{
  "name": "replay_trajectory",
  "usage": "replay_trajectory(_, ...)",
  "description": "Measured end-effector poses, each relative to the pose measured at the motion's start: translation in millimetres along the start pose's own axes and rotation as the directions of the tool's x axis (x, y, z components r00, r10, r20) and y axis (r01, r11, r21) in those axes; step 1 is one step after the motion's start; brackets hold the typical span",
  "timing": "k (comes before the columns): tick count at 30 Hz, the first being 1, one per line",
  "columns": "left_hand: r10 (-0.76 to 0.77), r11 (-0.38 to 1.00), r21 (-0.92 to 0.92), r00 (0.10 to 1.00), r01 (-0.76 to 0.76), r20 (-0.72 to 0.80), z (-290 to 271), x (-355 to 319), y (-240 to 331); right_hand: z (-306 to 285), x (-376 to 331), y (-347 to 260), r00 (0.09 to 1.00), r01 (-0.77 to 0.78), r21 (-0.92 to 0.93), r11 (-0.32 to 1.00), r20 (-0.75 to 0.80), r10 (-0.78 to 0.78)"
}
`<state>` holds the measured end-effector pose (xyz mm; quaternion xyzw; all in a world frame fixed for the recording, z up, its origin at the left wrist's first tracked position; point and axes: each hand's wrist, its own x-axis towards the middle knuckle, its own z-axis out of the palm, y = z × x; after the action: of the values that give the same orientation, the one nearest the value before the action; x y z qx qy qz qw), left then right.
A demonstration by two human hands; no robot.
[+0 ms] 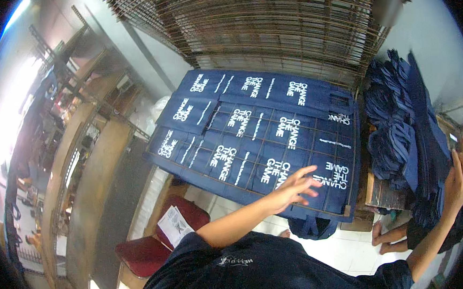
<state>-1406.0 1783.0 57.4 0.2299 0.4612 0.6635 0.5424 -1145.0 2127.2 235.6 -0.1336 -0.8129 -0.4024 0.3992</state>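
Note:
Dark blue fabric panels with white printing (224, 161) cover a table in front of me, with a thin wire grid (263, 140) lying over many of them. My left hand (294, 188), fingers spread and holding nothing, hovers above the near right part of the panels. Far to the right, my right hand (461, 176) is raised with its fingers stretched out. It is beside a tall stack of dark blue cloth pieces (393, 149); whether its fingertips touch any cloth is hard to make out.
Stacked wire racks (266, 24) rise behind the table. A dark red chair (142, 256) with printed paper (175, 226) on it stands at the near left. Another person's bare feet (380, 239) show at the lower right. Long wooden shelves (64, 172) line the left.

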Motion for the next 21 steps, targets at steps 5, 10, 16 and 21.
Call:
replay_trajectory(5, 0.042, 0.973, -0.226, 0.999, -0.038, 0.014, -6.6, 1.4, 47.0, -51.3, 42.2, -65.8, 0.979, 0.194, 0.212, 0.958, 0.025, -0.204)
replay_trajectory(10, -0.071, 0.958, -0.272, 0.994, 0.090, 0.077, -46.7, -21.1, 61.3, -110.0, 92.4, -127.0, 0.959, 0.256, 0.375, 0.891, 0.017, -0.283)
replay_trajectory(16, -0.135, 0.903, -0.400, 0.988, 0.156, 0.079, -115.7, -90.9, 66.8, -136.6, 143.0, -201.7, 0.926, 0.266, 0.628, 0.731, 0.046, -0.376)
replay_trajectory(21, 0.008, 0.905, -0.422, 0.995, -0.050, -0.100, -186.0, -148.3, 78.4, -123.3, 196.3, -284.6, 0.901, 0.276, 0.736, 0.619, 0.026, -0.433)
